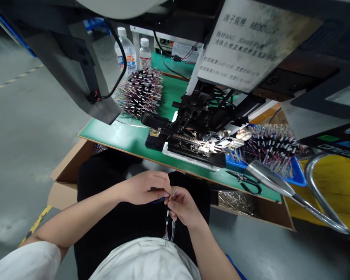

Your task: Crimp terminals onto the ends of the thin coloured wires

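Across the far side, filling the top of the scene, a big dark machine (202, 103) with a printed sheet (242, 42) on the front and a brightly lit spot low down. Below it, a green bench (125, 136), slanting from far left to near right. At the near side, a lap in black trousers (116, 221) and a white shirt (142, 260). Far over to the right, past the bench, a yellow sheet (332, 182). Under the bench edge, a left cardboard box (61, 192) and a right cardboard box (277, 219), the latter with thin metallic scrap (236, 202) inside.

On the bench at right, a blue tray (300, 174) with a right heap of wire bundles (271, 147); at far left, a left heap of wire bundles (140, 93). In front of the tray, a silver gooseneck lamp (270, 179).

Over the lap, near centre, a left hand (147, 187) and a right hand (184, 206), fingertips together. With the right, pinches the upper end of a wire bundle; with the left, bends thumb and fingers to the same spot, but cannot tell whether gripping.

Behind the left heap, two plastic bottles (128, 54). Near the lamp, a black-handled tool (245, 181) flat on the green.

Below the right fingers, the small wire bundle (167, 219): hangs over the lap, banded white and black, with fine splayed ends.
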The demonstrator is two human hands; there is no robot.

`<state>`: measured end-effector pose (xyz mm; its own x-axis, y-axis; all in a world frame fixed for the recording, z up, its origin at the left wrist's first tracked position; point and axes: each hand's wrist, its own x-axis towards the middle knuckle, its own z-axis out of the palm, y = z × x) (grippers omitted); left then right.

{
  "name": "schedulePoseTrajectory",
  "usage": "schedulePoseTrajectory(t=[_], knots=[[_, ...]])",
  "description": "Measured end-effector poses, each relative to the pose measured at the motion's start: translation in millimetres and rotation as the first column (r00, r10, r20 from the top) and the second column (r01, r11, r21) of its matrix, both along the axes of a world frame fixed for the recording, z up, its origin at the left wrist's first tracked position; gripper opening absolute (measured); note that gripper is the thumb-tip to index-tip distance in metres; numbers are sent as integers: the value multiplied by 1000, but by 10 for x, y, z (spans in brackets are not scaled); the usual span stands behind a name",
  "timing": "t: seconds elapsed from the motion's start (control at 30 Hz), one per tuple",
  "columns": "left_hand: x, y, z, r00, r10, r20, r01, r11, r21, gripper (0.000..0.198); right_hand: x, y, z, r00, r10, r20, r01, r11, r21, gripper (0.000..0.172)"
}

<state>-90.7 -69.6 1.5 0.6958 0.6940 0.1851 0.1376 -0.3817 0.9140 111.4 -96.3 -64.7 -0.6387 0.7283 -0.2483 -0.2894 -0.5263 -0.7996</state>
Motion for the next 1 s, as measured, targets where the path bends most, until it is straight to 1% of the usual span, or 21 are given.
schedulePoseTrajectory(t=[0.13, 0.23, 0.3, 0.37, 0.43, 0.47, 0.53, 0.7, 0.77, 0.83, 0.9, 0.93, 1.0], knots=[[-23, -83, 31, 997, 70, -10, -70, 997, 14, 18, -2, 10, -42, 1000, 4, 5, -3, 1000, -17, 31], [-20, -157, 20, 986, 164, -33, -165, 986, -38, 18, -31, 28, -53, 1000, -24, 0, 24, 999, -32, 28], [-8, -190, -10, 967, 245, -71, -253, 959, -131, 19, -64, 43, -48, 999, -43, -1, 43, 999, -29, 27], [3, -193, -53, 956, 279, -91, -294, 908, -298, 20, -103, 55, -35, 998, -59, 29, 59, 998, -15, 28], [4, -168, -103, 964, 256, -68, -258, 854, -452, 18, -136, 59, -20, 995, -62, 72, 62, 998, 5, 28], [0, -149, -128, 970, 236, -50, -229, 835, -500, 18, -148, 59, -14, 994, -61, 89, 61, 998, 13, 28], [-18, -107, -172, 978, 205, -38, -193, 823, -535, 18, -159, 58, -4, 993, -55, 108, 53, 998, 26, 29], [-94, -61, -218, 979, 166, -122, -205, 823, -529, 10, -141, 57, 0, 986, -50, 161, 44, 998, 41, 31], [-113, -75, -196, 973, 149, -179, -221, 835, -504, 5, -139, 60, -7, 981, -66, 182, 60, 997, 40, 31], [-110, -103, -148, 958, 164, -234, -258, 848, -462, 3, -145, 66, -16, 976, -85, 199, 76, 996, 52, 31], [-84, -138, -82, 928, 238, -285, -333, 873, -356, 6, -152, 72, -23, 976, -95, 195, 82, 994, 72, 30], [-65, -157, -47, 910, 283, -301, -367, 890, -272, 7, -154, 74, -24, 978, -96, 185, 82, 993, 81, 30], [-26, -195, 18, 891, 354, -286, -394, 914, -96, 9, -151, 74, -20, 982, -96, 165, 79, 992, 102, 29]])
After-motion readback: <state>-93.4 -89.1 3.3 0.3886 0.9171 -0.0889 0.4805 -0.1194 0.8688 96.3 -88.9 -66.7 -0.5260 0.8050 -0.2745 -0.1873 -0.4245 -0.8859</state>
